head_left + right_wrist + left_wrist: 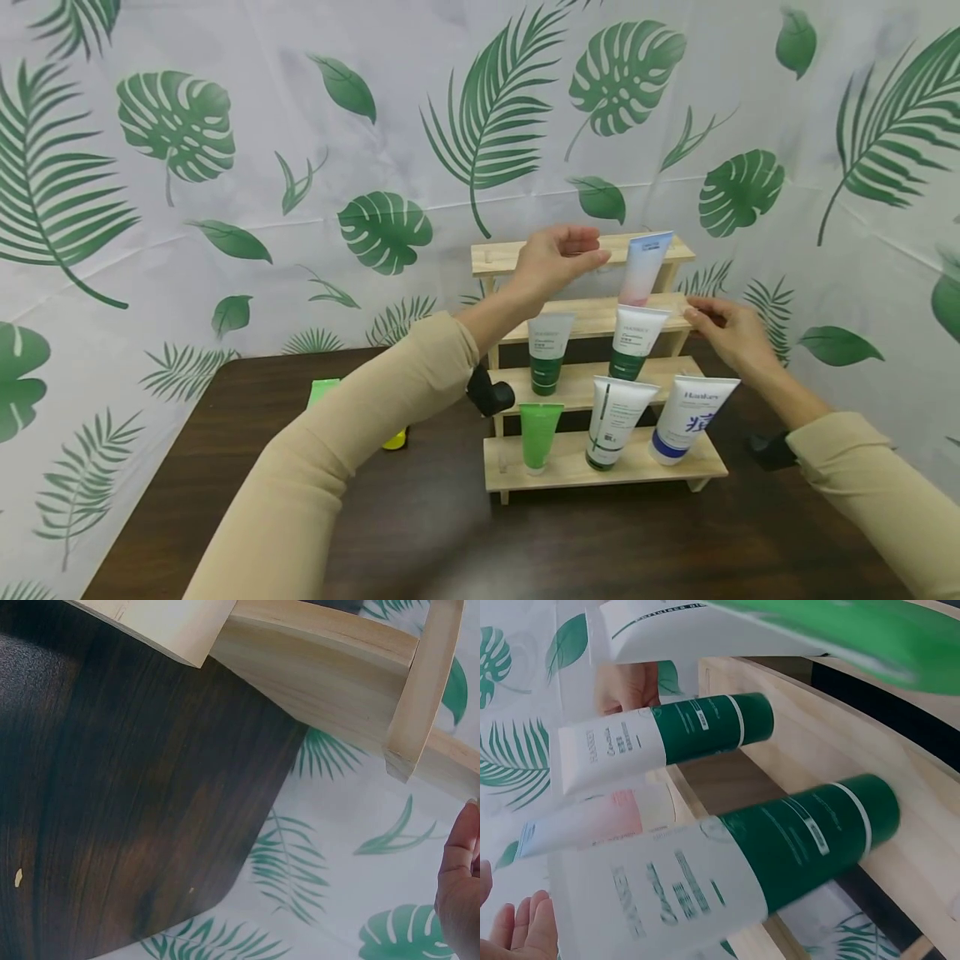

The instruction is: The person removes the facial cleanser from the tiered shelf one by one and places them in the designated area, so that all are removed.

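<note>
My left hand hovers before the top tier of a tiered wooden shelf stand, its fingers loosely bent with nothing between them. Just right of its fingertips, a pink-and-blue tube stands on the second tier from the top. At that tier's right end, my right hand pinches the board's edge between thumb and fingers. Two white-and-green tubes, a left one and a right one, stand on the tier below. On the bottom tier are a green tube, a white tube and a white tube with a blue cap.
The stand is on a dark brown table, against a white cloth backdrop with green leaf prints. Partly behind my left sleeve are a light green item and a small yellow item.
</note>
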Tool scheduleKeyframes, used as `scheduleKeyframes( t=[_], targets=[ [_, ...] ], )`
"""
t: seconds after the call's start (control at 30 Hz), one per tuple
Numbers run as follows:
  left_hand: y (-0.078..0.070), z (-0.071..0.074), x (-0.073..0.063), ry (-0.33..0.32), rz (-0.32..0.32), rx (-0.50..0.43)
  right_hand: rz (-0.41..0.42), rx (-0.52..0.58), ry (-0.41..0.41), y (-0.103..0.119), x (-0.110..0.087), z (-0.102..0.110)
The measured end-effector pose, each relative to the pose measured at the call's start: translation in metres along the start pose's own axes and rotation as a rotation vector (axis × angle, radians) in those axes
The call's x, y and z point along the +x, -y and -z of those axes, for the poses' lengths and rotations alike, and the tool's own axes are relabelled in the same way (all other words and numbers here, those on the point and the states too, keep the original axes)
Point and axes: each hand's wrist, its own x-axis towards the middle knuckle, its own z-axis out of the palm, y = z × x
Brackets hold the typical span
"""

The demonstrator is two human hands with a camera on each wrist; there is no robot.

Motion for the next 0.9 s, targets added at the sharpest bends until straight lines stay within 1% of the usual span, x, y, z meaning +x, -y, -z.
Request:
scheduleKeyframes(
  t=[0.07, 0.13, 0.2, 0.3, 0.43, 0.57, 0.7, 0.9],
  targets=[
    [-0.001, -0.005, 0.002, -0.005, 0.006, 0.005, -0.013, 0.048, -0.016, -0.014, 0.007, -0.002],
    [-0.002, -0.01, 0.004, -0.013, 0.016, 0.009, -0.007, 0.066, -0.01, -0.019, 0.009, -0.002],
    [-0.003, -0.015, 0.006, -0.022, 0.022, 0.013, -0.006, 0.054, -0.018, -0.015, 0.008, -0.003],
    [-0.003, -0.022, 0.008, -0.041, 0.027, 0.019, 0.022, -0.011, 0.008, 0.007, -0.003, 0.001],
    [-0.003, -0.031, 0.012, -0.062, 0.039, 0.015, 0.009, -0.041, 0.009, 0.021, -0.01, 0.002],
    [-0.003, -0.038, 0.016, -0.088, 0.059, 0.013, 0.008, -0.036, 0.008, 0.023, -0.011, 0.002],
    [-0.002, -0.041, 0.019, -0.112, 0.08, 0.043, 0.025, -0.029, 0.008, 0.025, -0.013, 0.002],
    [-0.001, -0.045, 0.023, -0.135, 0.081, 0.058, 0.047, -0.037, 0.004, 0.026, -0.014, 0.004]
  ],
)
